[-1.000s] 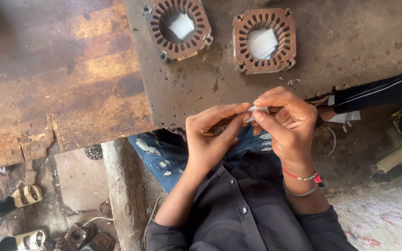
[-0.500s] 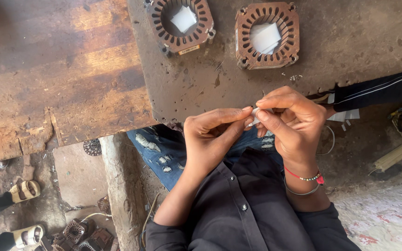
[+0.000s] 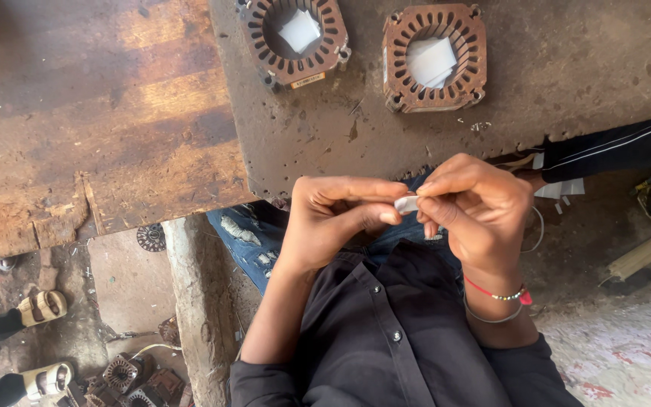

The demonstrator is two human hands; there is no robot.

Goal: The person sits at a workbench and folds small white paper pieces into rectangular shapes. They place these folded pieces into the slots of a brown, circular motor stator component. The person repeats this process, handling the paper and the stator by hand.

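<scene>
Head view: both hands meet at the bench edge, left hand (image 3: 337,218) and right hand (image 3: 476,207) each pinching a small white paper strip (image 3: 406,203) between fingertips. Two slotted stator cores (image 3: 293,39) (image 3: 434,57) on the bench hold white sheets in their bores; slots look unlined yet.

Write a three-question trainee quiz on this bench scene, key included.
1. True or false: both hands pinch the white strip.
2. How many slotted metal cores lie on the bench?
3. Which wrist wears bracelets: A left, B right?

Key:
1. True: the left hand and right hand meet on it at the fingertips.
2. Two, the left core and right core, each with white paper pieces in its opening.
3. B.
</scene>
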